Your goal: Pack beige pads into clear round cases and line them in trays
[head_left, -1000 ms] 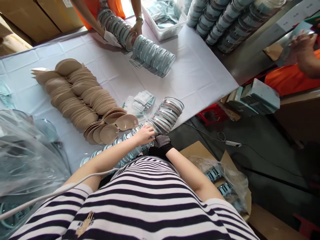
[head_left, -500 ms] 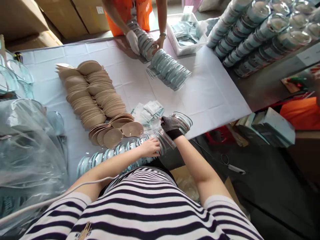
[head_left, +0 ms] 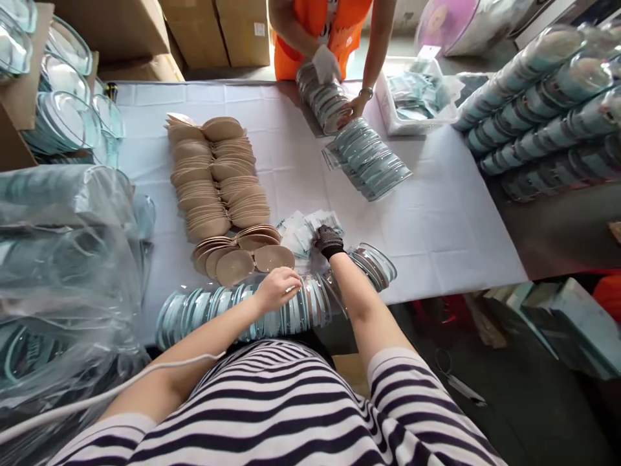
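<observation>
The gloved right hand (head_left: 330, 242) has moved from the clear round cases (head_left: 213, 310) along the surface's (head_left: 436, 236) near edge to the printed slips (head_left: 295, 235), putting them within reach, while the left hand (head_left: 278, 288) stays at the cases, though whether either grip holds anything I cannot tell.

Right hand (head_left: 330, 242) now at packets (head_left: 294, 234)

The white-covered table (head_left: 436, 239) bears brown pads (head_left: 247, 194), paper slips (head_left: 295, 234), clear packs (head_left: 196, 309), a basket (head_left: 412, 127).
</observation>
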Available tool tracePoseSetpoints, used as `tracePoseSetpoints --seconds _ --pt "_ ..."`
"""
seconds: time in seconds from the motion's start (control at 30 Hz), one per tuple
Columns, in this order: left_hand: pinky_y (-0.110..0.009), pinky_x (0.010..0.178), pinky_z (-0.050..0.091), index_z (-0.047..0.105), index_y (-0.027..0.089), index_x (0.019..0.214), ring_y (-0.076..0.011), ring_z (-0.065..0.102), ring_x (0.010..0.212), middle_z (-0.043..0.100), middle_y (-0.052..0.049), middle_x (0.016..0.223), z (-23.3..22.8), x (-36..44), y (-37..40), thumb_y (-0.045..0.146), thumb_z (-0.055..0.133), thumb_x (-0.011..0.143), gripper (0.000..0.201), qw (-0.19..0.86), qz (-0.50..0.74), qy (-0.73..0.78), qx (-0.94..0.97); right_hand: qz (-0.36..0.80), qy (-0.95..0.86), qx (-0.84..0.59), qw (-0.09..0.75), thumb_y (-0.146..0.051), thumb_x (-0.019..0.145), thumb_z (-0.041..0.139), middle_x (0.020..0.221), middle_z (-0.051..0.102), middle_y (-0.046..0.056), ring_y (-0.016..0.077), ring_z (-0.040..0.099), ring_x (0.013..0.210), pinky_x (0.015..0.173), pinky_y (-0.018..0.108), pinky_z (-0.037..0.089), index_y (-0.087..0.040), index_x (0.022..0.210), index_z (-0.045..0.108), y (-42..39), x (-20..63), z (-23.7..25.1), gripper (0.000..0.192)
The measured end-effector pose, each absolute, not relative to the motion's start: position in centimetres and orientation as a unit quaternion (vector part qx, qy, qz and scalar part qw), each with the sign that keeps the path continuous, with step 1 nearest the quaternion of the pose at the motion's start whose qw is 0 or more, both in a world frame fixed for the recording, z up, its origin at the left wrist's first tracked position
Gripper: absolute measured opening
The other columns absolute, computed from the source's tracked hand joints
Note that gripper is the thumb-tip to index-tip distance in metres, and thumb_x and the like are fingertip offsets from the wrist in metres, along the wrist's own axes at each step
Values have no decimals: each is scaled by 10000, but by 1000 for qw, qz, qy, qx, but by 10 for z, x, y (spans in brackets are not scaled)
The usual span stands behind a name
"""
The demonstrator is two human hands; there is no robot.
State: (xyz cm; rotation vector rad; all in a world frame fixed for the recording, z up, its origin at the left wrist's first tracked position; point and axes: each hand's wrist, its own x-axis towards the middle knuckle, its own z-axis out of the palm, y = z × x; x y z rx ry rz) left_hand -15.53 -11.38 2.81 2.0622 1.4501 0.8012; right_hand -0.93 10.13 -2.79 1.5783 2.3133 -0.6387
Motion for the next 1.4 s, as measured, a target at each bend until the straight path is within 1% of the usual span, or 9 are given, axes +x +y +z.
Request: tracePoseSetpoints --seconds 0.1,0.27,0.4,0.57,0.97,1.1,1.17,1.33,1.4 --pt "-364 879 485 690 215 927 -198 617 981 692 -69 1002 29 -163 -115 249 545 929 149 262 321 557 719 -207 774 583 133 -205 941 486 1117 685 158 199 642 1024 853 288 458 -129 1103 649 100 -12 -20 242" --pt "-380 939 484 690 209 951 -202 609 1033 679 -70 1048 31 -179 -114 231 580 901 123 277 373 579 670 -182 754 628 65 -281 1003 324 1122 693 120 206 644 1027 837 282 472 -189 1157 617 93 -11 -7 344" --pt "-389 930 486 684 210 922 -207 620 1002 681 -57 1005 38 -194 -110 203 570 883 121 283 387 629 613 -218 740 630 89 -289 956 435 1158 682 104 217 633 1073 859 289 466 -213 1223 570 81 -8 -4 309" --pt "-362 894 489 677 216 923 -191 629 955 691 -42 971 47 -198 -126 213 546 900 133 330 371 593 634 -207 710 652 169 -349 900 546 1140 671 169 259 655 1060 839 348 491 -181 1385 426 82 -16 -15 527" --pt "-391 949 478 670 225 983 -201 617 1022 687 -51 1033 31 -212 -164 246 540 914 149 342 363 639 586 -150 756 624 130 -214 869 501 1104 692 150 257 616 1071 898 355 467 -153 1028 673 94 -23 6 242" --pt "-469 1120 361 431 232 1423 -279 442 1340 477 -130 1434 34 -226 -138 342 708 807 684 300 400 675 543 -332 807 486 -43 -245 798 549 937 686 60 197 606 915 844 311 483 -177 934 630 47 -16 50 173" --pt "-494 1160 304 363 222 1478 -326 314 1429 336 -155 1535 42 -231 -125 423 794 716 898 315 417 662 537 -477 776 402 -93 -292 782 579 856 654 30 169 586 799 782 303 494 -185 876 593 15 -14 72 143" --pt "-470 1124 364 719 205 1037 -300 426 1349 574 -123 1324 76 -225 -118 468 642 867 322 431 429 488 626 -721 559 363 -188 -466 787 640 725 564 -16 142 528 663 654 287 490 -224 816 503 -53 -15 92 279" --pt "-478 1132 339 737 196 866 -295 416 1344 567 -120 1336 83 -217 -127 468 614 887 299 402 447 491 630 -769 464 390 -203 -501 796 612 736 563 -19 148 536 641 607 291 499 -243 878 501 -74 -14 85 293"
